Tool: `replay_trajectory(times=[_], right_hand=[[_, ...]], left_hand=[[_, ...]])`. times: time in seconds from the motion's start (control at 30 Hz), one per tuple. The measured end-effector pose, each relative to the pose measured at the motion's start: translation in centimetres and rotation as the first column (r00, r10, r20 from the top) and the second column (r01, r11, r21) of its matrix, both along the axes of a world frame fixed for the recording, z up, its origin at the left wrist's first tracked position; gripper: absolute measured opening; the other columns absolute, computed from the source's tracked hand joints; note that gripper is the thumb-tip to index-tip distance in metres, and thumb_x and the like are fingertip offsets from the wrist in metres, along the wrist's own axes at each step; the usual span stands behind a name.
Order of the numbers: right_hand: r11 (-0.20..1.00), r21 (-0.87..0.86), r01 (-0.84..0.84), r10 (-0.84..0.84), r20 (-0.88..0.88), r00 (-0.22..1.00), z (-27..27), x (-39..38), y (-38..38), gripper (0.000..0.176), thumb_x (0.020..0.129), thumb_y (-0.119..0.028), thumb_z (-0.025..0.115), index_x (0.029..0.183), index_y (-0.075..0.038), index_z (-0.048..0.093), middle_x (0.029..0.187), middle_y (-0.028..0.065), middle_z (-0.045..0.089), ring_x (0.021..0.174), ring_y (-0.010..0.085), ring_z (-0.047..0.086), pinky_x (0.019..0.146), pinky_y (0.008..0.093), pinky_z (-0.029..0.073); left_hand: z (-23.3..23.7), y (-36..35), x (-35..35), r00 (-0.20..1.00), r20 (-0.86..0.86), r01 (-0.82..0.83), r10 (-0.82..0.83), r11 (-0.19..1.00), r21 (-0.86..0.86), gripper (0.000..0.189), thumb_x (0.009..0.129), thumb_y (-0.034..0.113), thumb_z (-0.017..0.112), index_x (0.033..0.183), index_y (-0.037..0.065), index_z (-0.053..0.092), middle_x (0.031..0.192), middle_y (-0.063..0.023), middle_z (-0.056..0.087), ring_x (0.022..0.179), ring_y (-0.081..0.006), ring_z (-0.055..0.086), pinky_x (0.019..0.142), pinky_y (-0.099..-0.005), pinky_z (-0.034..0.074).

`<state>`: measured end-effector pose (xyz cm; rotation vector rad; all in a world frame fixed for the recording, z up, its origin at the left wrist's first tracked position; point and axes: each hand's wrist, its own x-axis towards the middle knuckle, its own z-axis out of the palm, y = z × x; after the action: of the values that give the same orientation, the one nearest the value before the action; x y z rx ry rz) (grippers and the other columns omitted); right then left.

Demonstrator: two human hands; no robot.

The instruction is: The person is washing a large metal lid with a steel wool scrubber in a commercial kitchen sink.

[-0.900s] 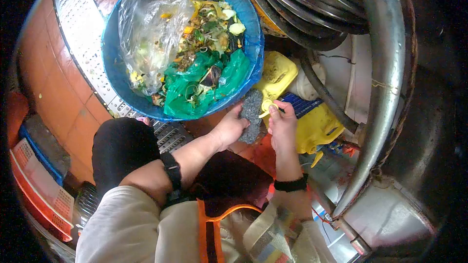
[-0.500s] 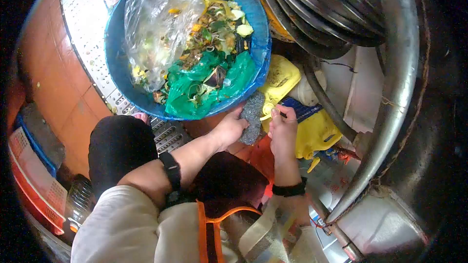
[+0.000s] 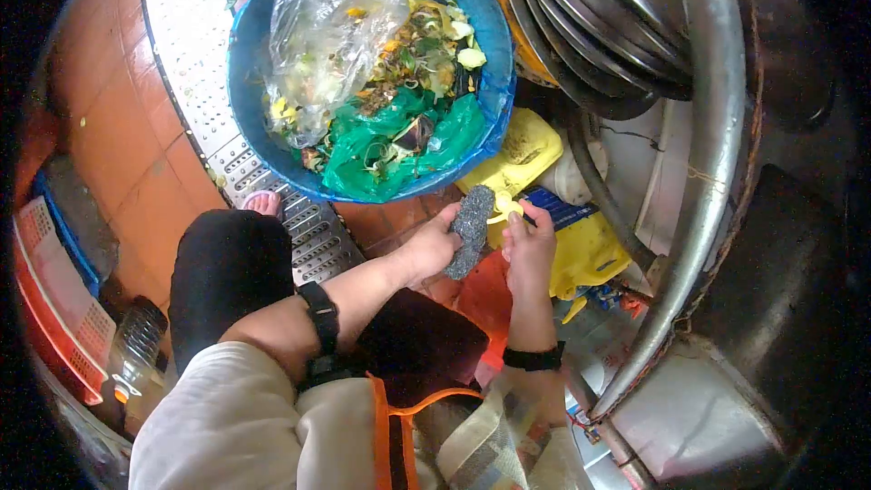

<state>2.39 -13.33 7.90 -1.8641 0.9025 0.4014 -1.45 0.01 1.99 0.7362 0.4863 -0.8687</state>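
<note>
My left hand (image 3: 434, 247) is closed on a grey steel wool scrubber (image 3: 469, 234), its fingers gripping the near side of the pad. Right beside the pad's upper end is a yellow pump head (image 3: 502, 207), with the fingers and thumb of my right hand (image 3: 532, 240) closed on it. Behind the pump lies a yellow jug (image 3: 528, 147) with a dirty surface. A second yellow jug (image 3: 590, 254) with a blue label sits to the right of my right hand.
A blue bin (image 3: 245, 82) of food scraps and plastic bags stands ahead. Stacked metal pans (image 3: 608, 23) and a thick metal pipe (image 3: 712, 154) are at the right. On the left are a metal drain grate (image 3: 186, 32), a red basket (image 3: 68, 308) and a clear bottle (image 3: 141, 345).
The view has shifted, so the bin appears farther right and higher. The steel wool has tilted and sits against the pump head in view. Both hands keep their holds.
</note>
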Motion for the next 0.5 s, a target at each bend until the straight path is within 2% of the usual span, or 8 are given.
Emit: replay_trajectory(times=[0.07,0.17,0.27,0.3,0.4,0.5], right_hand=[[1.000,-0.005,-0.002,0.002,-0.022,1.000,-0.1,0.4,0.0,0.025,0.086,-0.007,0.060,0.110,-0.008,0.051,0.068,0.0013,0.050,0.050,0.0050,0.039,0.039,0.0191,0.030],[0.999,-0.011,-0.048,0.048,-0.019,0.999,-0.7,0.7,-0.3,0.024,0.086,-0.008,0.060,0.108,-0.008,0.052,0.069,0.0016,0.051,0.051,0.0052,0.041,0.039,0.0188,0.031],[0.997,-0.016,-0.071,0.070,-0.058,0.996,-1.3,1.2,-0.8,0.024,0.086,-0.008,0.060,0.109,-0.009,0.051,0.069,0.0018,0.051,0.051,0.0056,0.041,0.039,0.0189,0.031],[0.997,-0.009,-0.070,0.069,-0.078,0.995,-1.6,1.2,-0.8,0.025,0.086,-0.008,0.059,0.109,-0.009,0.051,0.069,0.0018,0.052,0.050,0.0056,0.042,0.039,0.0189,0.031],[0.999,-0.002,-0.044,0.043,-0.105,0.994,-2.3,1.3,-1.1,0.026,0.086,-0.009,0.059,0.110,-0.009,0.049,0.069,0.0019,0.052,0.051,0.0058,0.042,0.039,0.0191,0.031],[0.998,0.040,-0.055,0.058,-0.084,0.995,-1.5,1.0,-1.1,0.025,0.087,-0.009,0.058,0.111,-0.009,0.048,0.069,0.0017,0.052,0.050,0.0062,0.042,0.039,0.0191,0.032]], left_hand=[[0.4,0.1,0.3,0.999,0.043,-0.004,0.004,1.000,0.015,0.054,0.082,-0.007,0.041,0.134,0.006,0.035,0.117,-0.0085,0.053,0.107,-0.0200,0.051,0.093,-0.0314,0.041],[0.0,-0.5,0.8,0.997,0.081,-0.008,-0.007,0.982,0.187,0.052,0.083,-0.006,0.041,0.133,0.004,0.036,0.117,-0.0111,0.055,0.108,-0.0213,0.052,0.093,-0.0319,0.041],[-1.5,-1.1,0.9,0.981,0.163,0.035,-0.106,0.922,0.385,0.049,0.083,-0.003,0.044,0.132,0.002,0.038,0.115,-0.0148,0.056,0.109,-0.0240,0.053,0.095,-0.0330,0.040],[-0.8,-0.4,1.4,0.971,0.173,0.075,-0.164,0.899,0.432,0.051,0.084,-0.001,0.042,0.134,0.003,0.035,0.121,-0.0231,0.053,0.113,-0.0329,0.052,0.097,-0.0364,0.038],[0.5,0.1,1.8,0.986,0.111,0.065,-0.126,0.894,0.443,0.048,0.082,-0.001,0.044,0.130,0.001,0.040,0.115,-0.0179,0.056,0.110,-0.0277,0.053,0.097,-0.0350,0.039],[-0.6,-0.7,0.4,0.980,0.190,-0.040,-0.061,0.873,0.486,0.050,0.081,-0.005,0.042,0.130,0.002,0.040,0.114,-0.0163,0.056,0.109,-0.0254,0.053,0.096,-0.0340,0.039]])
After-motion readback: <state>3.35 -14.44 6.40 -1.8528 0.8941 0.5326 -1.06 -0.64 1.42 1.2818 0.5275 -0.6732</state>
